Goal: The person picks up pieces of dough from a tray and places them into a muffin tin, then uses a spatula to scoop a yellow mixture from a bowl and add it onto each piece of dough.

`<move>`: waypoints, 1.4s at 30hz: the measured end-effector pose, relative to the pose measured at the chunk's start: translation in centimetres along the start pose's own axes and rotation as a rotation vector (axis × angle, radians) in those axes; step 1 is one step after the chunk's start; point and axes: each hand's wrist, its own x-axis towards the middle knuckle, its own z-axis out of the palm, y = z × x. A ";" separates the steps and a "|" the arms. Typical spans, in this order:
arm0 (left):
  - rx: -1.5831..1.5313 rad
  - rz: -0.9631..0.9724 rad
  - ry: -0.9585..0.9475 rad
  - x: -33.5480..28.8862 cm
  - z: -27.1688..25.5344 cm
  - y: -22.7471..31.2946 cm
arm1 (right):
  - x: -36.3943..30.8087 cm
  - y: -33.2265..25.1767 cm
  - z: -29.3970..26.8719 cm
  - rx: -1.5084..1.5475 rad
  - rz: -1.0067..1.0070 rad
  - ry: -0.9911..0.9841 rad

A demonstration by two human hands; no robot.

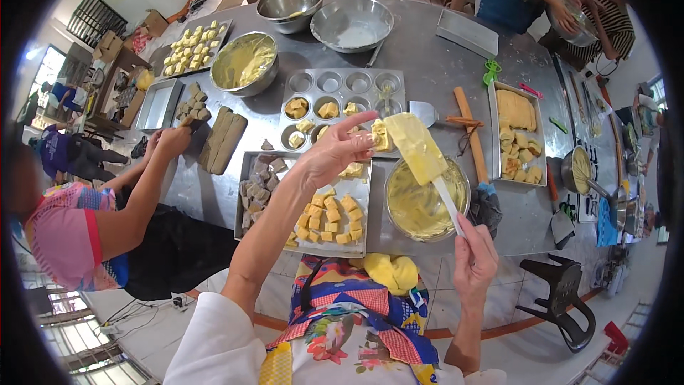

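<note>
one white-handled spatula (423, 158), one muffin tin (342, 95), at least five metal bowls (338, 21)

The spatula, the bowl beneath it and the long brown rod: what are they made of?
Spatula: white handle, probably plastic, smooth and matte; yellow coating obscures its blade's material. Bowl: probably stainless steel, with a shiny rim. Rod: probably wood, smooth, judging by its warm brown colour.

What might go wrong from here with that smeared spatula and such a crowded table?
The yellow mixture coating the spatula in the right hand could drip onto the muffin tin or the table. The steel bowl sits near the table's edge, so a bump might push it off. The left forearm reaches across the tray, so it could brush the cut pieces if lowered.
</note>
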 end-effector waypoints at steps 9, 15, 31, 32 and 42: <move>-0.083 -0.004 -0.065 0.4 -0.4 -0.5 | 3.2 0.8 -0.2 -0.189 -0.180 -0.144; 0.142 0.050 0.003 0.4 -0.6 0.2 | 5.5 1.1 -1.4 -0.263 -0.179 -0.142; 0.596 -0.042 0.258 -6.2 -7.9 -4.2 | 4.1 2.1 -0.8 0.137 0.254 -0.113; 0.613 -0.056 0.294 -6.4 -9.0 -5.7 | 3.9 2.3 -0.6 0.132 0.251 -0.131; 0.258 0.032 0.334 -8.7 -9.5 -7.6 | 1.3 2.3 1.7 0.180 0.326 -0.237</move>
